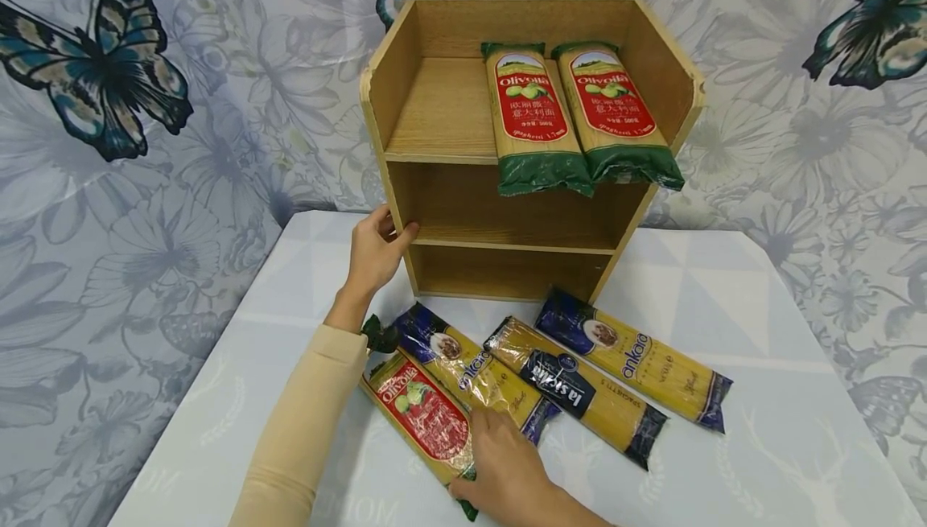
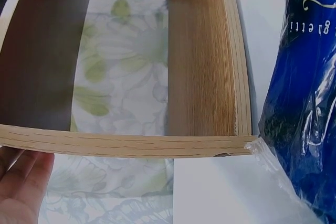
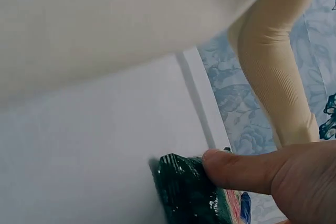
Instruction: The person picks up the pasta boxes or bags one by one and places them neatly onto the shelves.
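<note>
right hand (image 1: 507,464) nearest, thumb and fingers pinching the near end of the red-labelled pasta packet (image 1: 426,410) on the table (image 1: 695,294), left hand (image 1: 375,249) gripping the wooden shelf (image 1: 438,109); i judge a one-ended lift could make it sag or nudge the blue-ended packet (image 1: 467,362) beside it.

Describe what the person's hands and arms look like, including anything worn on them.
The left hand is bare, with no glove or ring visible. A plain, close-fitting beige sleeve covers that forearm, ending near the wrist; the right wrist view shows its fine ribbing. The right hand is also ungloved, and no sleeve shows on its wrist in the head view.
</note>
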`<state>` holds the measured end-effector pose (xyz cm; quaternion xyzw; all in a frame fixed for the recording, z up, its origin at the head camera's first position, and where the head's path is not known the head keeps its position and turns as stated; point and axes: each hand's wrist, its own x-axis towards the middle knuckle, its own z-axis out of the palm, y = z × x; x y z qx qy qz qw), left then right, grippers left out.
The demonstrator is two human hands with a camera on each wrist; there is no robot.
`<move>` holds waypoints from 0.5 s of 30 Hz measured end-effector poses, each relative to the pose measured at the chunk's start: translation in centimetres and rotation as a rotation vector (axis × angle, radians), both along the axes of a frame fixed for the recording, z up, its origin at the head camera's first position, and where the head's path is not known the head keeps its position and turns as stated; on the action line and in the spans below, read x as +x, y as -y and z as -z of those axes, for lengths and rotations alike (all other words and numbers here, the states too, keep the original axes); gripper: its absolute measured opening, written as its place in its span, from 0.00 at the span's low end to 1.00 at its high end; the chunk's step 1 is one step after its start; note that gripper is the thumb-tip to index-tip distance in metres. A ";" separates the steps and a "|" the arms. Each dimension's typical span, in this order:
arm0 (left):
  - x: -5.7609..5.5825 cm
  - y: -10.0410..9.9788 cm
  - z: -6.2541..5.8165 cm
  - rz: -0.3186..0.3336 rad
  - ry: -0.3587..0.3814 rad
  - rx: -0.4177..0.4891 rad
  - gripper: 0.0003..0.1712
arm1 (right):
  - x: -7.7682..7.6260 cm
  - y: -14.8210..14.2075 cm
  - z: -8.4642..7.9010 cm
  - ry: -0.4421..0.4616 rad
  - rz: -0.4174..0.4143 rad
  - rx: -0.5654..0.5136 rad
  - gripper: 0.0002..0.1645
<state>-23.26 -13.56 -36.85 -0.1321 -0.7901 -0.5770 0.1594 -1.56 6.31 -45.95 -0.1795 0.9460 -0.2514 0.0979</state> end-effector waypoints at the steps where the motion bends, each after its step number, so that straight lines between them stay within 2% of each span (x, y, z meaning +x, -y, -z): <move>1: 0.0 0.0 0.0 0.000 0.002 0.000 0.23 | 0.0 0.0 0.1 -0.018 -0.007 0.015 0.55; 4: -0.1 0.0 0.2 -0.001 0.006 -0.001 0.23 | 0.0 0.2 0.2 -0.038 -0.018 0.053 0.56; 10: -0.4 0.2 0.6 -0.001 0.007 -0.007 0.22 | -0.5 0.4 0.0 -0.016 -0.023 0.090 0.60; 15: -0.1 0.0 0.2 -0.010 -0.010 -0.016 0.23 | -1.0 0.5 0.4 0.086 0.007 0.052 0.63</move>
